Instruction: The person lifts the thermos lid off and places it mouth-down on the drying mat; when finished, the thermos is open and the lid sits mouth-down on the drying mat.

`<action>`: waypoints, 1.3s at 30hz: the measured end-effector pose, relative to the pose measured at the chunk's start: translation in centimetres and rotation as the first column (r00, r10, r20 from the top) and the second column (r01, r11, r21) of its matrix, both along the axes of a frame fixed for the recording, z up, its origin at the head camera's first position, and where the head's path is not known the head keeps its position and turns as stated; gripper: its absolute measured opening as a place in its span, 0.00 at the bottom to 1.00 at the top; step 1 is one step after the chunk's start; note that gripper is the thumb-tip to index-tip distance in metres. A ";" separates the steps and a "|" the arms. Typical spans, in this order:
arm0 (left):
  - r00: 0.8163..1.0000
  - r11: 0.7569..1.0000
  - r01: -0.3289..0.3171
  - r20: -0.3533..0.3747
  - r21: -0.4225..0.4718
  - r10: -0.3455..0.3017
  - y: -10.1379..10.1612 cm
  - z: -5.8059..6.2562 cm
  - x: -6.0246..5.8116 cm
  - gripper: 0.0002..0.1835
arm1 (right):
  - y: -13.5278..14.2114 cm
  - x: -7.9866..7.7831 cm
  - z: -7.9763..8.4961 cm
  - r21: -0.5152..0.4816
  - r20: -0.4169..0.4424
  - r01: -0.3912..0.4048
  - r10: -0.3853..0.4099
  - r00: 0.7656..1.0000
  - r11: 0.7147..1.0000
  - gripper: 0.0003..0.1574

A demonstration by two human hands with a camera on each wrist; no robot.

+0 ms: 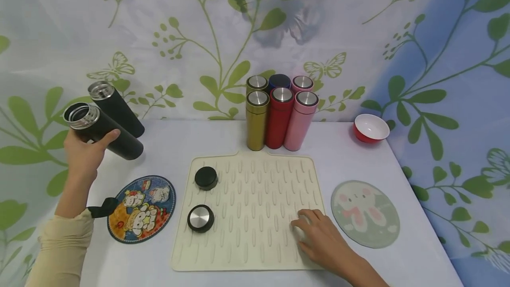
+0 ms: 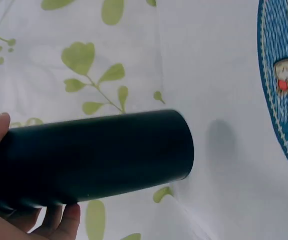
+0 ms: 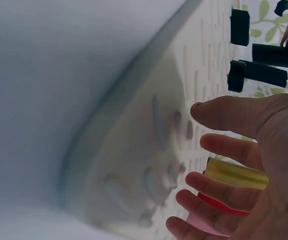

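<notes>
My left hand grips a black thermos bottle near its lidless steel mouth. The bottle leans left in the head view; in the left wrist view the same black bottle lies across the picture, its shadow on the tablecloth past the base. Just behind it is a second black thermos bottle, also without a lid. Two round lids, one all black and one with a silver top, sit on the cream ridged mat. Over that mat's front right corner, my right hand has loosely bent fingers and holds nothing.
Several lidded bottles, among them a gold one, a red one and a pink one, stand grouped behind the mat. Round placemats lie left and right. A red bowl stands at the back right.
</notes>
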State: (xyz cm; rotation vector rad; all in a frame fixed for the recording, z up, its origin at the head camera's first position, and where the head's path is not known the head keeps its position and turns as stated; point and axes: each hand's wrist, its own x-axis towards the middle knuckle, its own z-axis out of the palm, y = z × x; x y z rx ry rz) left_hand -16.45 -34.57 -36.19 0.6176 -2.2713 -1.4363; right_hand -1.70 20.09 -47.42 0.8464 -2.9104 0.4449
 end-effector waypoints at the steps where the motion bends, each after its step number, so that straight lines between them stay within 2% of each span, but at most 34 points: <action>1: 1.000 1.000 -0.009 0.002 -0.005 0.009 -0.3 0.0 -0.3 0.36 | 0.1 0.2 0.0 0.002 0.000 0.002 -0.002 1.000 1.000 0.27; 7: 0.997 0.998 -0.044 0.064 -0.036 0.046 -1.8 -0.5 -2.0 0.39 | 0.7 1.0 -0.5 0.007 -0.011 0.004 -0.004 1.000 1.000 0.29; 13: 0.993 0.997 -0.065 0.105 0.033 0.062 -3.5 -1.1 -3.3 0.43 | 0.9 1.2 -0.8 -0.004 0.000 0.015 -0.015 1.000 1.000 0.29; 24: 0.984 0.989 -0.090 0.161 0.121 0.070 -5.4 -1.8 -5.7 0.47 | 0.9 1.0 -1.3 -0.040 -0.057 -0.004 0.002 0.998 0.999 0.31; 30: 0.985 0.991 -0.067 0.166 0.120 0.047 -5.5 -1.7 -6.2 0.46 | 1.1 0.7 -1.7 -0.059 -0.026 0.006 -0.007 1.000 0.998 0.30; 33: 0.986 0.991 -0.069 0.162 0.117 0.049 -5.6 -1.8 -6.3 0.45 | 1.1 0.7 -1.8 -0.069 -0.046 -0.006 0.003 0.999 0.998 0.30; 39: 0.979 0.998 -0.041 0.202 0.041 0.032 -5.4 -1.8 -6.4 0.47 | 1.1 0.7 -1.7 -0.084 -0.096 -0.010 0.002 0.995 0.996 0.30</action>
